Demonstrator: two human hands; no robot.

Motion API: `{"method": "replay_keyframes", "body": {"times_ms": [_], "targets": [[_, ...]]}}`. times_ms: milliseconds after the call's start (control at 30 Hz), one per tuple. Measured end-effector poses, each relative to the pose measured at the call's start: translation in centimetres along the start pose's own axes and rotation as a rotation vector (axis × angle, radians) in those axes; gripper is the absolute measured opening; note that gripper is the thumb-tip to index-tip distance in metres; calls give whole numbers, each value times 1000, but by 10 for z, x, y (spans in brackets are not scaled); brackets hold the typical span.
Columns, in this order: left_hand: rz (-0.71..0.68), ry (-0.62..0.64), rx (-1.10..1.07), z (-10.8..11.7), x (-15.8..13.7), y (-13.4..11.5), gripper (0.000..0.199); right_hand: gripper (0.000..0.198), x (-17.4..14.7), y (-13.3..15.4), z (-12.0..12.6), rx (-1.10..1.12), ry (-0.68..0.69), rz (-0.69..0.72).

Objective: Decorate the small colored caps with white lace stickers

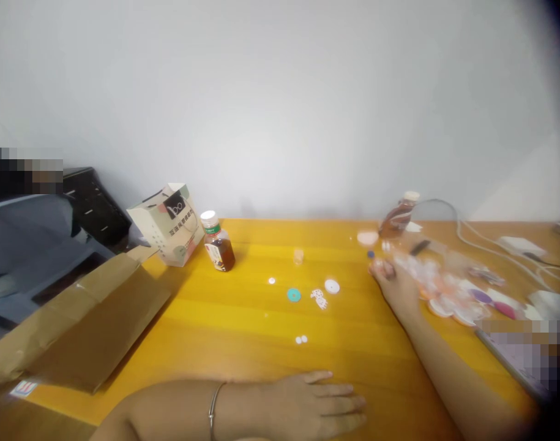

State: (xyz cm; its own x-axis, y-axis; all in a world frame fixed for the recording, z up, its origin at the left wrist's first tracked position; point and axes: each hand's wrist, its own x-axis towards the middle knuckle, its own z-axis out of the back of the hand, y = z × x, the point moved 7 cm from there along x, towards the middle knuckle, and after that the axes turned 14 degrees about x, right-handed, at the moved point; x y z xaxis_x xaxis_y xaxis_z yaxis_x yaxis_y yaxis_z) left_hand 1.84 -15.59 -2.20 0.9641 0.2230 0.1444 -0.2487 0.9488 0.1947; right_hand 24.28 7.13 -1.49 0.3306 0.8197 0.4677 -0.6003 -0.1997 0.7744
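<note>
My left hand (316, 401) lies flat near the table's front edge, fingers stretched to the right and holding nothing. Farther back on the right, my right hand (396, 288) has its fingers curled down at the tabletop; what they hold, if anything, is hidden and blurred. Just beyond its fingertips is a small dark blue disc (370, 254). Between the hands are a teal disc (294, 295), a white disc (332, 286), white pieces with holes (319, 299) and two small white discs (301, 339). A small clear cup-like piece (298, 256) stands behind them.
Left are a brown paper bag (119, 331), a printed carton bag (169, 226) and a dark drink bottle (221, 248). Another bottle (396, 215), plastic-wrapped parts (438, 282), cables (486, 242) and a flat device (513, 361) occupy the right. A person sits at far left.
</note>
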Motion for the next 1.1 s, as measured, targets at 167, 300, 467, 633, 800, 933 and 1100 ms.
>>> {"method": "replay_keyframes", "body": {"times_ms": [167, 300, 467, 633, 800, 933, 1100], "targets": [[10, 6, -39, -1, 0, 1, 50, 50, -19, 15, 2, 122, -18, 12], [18, -17, -76, -2, -2, 0, 50, 41, -46, 35, -8, 194, 108, 42], [6, -22, -100, -1, -11, -1, 50, 31, -93, 60, -28, 261, 444, 114], [-25, -23, -168, 4, -27, 3, 47, 22, -133, 85, -33, 299, 659, 187], [-49, -8, -276, 12, -35, 8, 42, 19, -152, 104, -42, 320, 808, 157], [-40, -68, -293, 18, -34, 15, 37, 21, -155, 113, -52, 314, 874, 172], [309, -226, -193, 24, -47, 79, 32, 19, -151, 107, -59, 335, 889, 102]]}}
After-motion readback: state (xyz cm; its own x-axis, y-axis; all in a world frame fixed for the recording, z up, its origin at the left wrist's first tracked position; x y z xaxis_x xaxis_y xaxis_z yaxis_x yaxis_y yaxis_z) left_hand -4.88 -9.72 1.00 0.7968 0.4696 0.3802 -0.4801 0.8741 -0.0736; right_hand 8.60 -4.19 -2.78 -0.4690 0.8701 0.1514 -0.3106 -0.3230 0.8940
